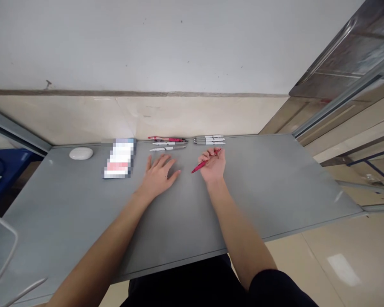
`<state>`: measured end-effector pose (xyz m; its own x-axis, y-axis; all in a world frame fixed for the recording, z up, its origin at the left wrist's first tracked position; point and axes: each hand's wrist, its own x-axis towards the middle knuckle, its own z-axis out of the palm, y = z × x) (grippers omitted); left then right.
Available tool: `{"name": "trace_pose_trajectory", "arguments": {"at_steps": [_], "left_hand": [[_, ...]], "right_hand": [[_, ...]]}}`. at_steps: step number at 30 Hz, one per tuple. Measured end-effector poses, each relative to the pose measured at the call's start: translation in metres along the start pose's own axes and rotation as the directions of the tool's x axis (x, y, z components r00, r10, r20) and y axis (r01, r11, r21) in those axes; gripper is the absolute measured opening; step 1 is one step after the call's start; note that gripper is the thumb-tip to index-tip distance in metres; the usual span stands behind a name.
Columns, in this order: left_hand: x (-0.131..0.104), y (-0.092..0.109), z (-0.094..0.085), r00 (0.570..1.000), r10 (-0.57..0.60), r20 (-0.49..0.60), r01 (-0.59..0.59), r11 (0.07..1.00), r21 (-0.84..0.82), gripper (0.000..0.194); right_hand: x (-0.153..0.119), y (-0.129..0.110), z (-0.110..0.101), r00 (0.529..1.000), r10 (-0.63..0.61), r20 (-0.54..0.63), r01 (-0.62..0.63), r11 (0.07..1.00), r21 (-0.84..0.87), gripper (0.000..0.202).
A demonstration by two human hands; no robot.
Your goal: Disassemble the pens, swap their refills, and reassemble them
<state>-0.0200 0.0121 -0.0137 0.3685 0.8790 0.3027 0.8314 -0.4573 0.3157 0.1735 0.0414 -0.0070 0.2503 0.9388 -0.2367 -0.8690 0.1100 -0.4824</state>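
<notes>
My right hand (213, 165) is turned palm up with its fingers curled around a red pen (201, 166), whose tip points down to the left. Fingers spread and palm down, my left hand (160, 177) rests on or just over the grey table, holding nothing. Just beyond its fingertips lies a white pen (167, 149). Behind that pen are another white pen (166, 143) and a red pen (166, 138), close together. Several white pens (209, 140) lie side by side past my right hand.
The grey table (269, 192) stands against a tiled wall (185, 115). To the left lie a phone (119, 158) with a blurred screen and a white rounded case (81, 153). A white cable (14, 243) hangs at the lower left. Metal posts flank the table.
</notes>
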Motion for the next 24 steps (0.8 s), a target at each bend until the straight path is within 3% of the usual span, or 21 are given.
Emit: {"name": "trace_pose_trajectory", "arguments": {"at_steps": [5,10,13,24], "left_hand": [[-0.002,0.002,0.010,1.000,-0.021,0.009,0.020,0.994,0.106,0.054],[-0.003,0.002,0.012,0.998,-0.028,0.057,0.021,0.992,0.121,0.057],[-0.003,0.001,0.011,0.996,-0.026,0.084,0.015,0.991,0.131,0.058],[-0.003,0.000,0.012,0.993,-0.031,0.117,0.015,0.990,0.140,0.059]], "right_hand": [[0.000,0.010,-0.013,0.995,-0.050,0.087,0.043,0.996,0.076,0.029],[0.005,0.006,-0.022,0.983,-0.072,0.168,0.073,0.997,-0.001,0.029],[0.005,0.005,-0.025,0.975,-0.077,0.211,0.069,0.997,0.044,0.032],[0.001,0.006,-0.018,0.984,-0.051,0.170,0.056,0.998,-0.026,0.036]]}}
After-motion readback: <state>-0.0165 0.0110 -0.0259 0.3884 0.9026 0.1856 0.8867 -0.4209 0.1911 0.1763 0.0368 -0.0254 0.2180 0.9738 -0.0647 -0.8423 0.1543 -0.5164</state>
